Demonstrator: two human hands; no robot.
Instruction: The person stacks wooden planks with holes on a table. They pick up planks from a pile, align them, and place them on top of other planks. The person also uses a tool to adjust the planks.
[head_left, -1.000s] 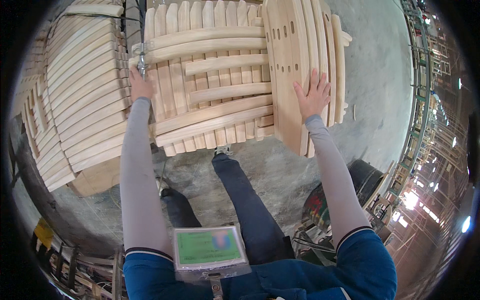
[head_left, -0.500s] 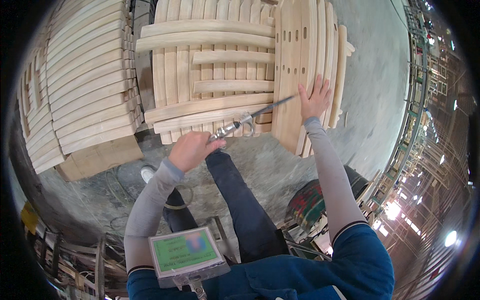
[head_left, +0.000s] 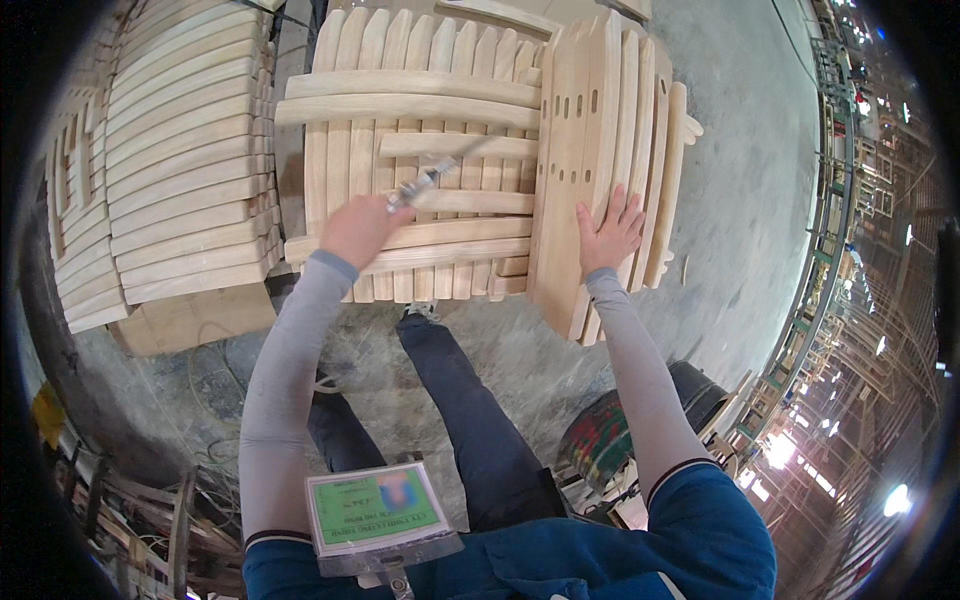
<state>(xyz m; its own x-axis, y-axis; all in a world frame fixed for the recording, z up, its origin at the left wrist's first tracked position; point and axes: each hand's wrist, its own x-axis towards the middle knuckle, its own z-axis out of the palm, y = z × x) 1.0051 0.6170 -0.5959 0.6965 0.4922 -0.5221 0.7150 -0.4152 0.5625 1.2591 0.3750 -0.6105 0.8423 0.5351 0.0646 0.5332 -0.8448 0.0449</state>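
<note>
My left hand [head_left: 357, 234] is closed around the end of a metal nozzle gun [head_left: 418, 186]. The gun's long thin dark nozzle is smeared by motion and slants up to the right over the slats. Beneath it, curved pale wooden rails [head_left: 420, 84] lie crosswise on a row of upright slats [head_left: 343, 200]. My right hand [head_left: 612, 238] rests with fingers spread on the tops of pale boards standing side by side. The nearest face of these boards, a slotted board [head_left: 562, 130], has two rows of oval slots.
To the left rises a tall stack of curved wooden pieces [head_left: 185, 180] above a cardboard sheet [head_left: 195, 320]. A dark drum with red and green marks [head_left: 592, 435] stands near my right arm. A hose [head_left: 205, 390] lies on the concrete floor [head_left: 735, 220]. Racks line the far right.
My left hand has lifted the nozzle gun up and left, away from the slotted board. My right hand stays spread on the boards. The whole view has shifted slightly.
</note>
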